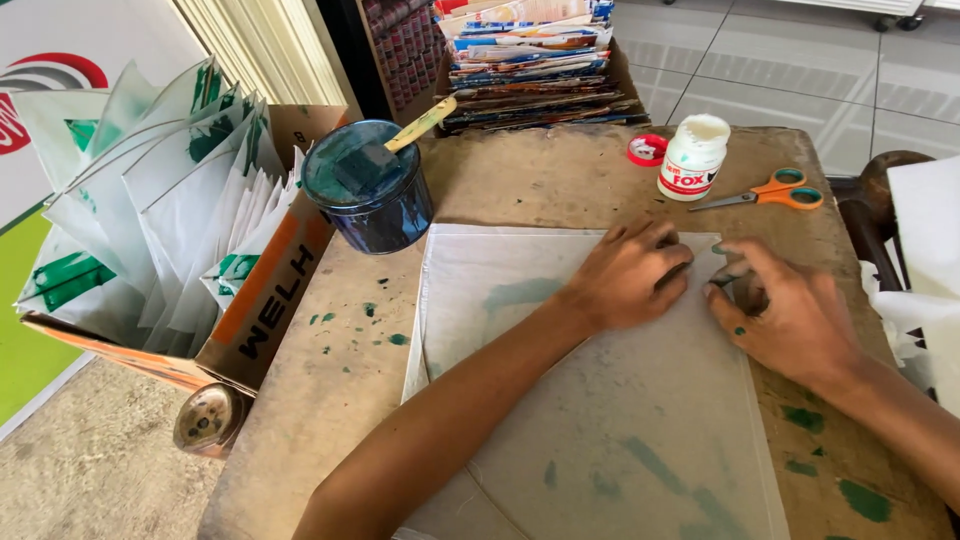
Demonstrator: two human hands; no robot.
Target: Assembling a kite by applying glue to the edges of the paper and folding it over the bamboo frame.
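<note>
My worn wooden desk (520, 180) is blotched with green paint and stands on a pale tiled floor (790, 60). At its far-left corner sits a dark paint pot (372, 190) with a brush in it; a white glue bottle (693, 156) and orange-handled scissors (775, 190) lie along the far edge. The translucent plastic sheet (590, 430) covers the desk's middle — both hands rest at its far-right corner. My left hand (630, 275) presses flat, fingers together; my right hand (785, 315) lies just beside it, fingers curled on the sheet's edge.
</note>
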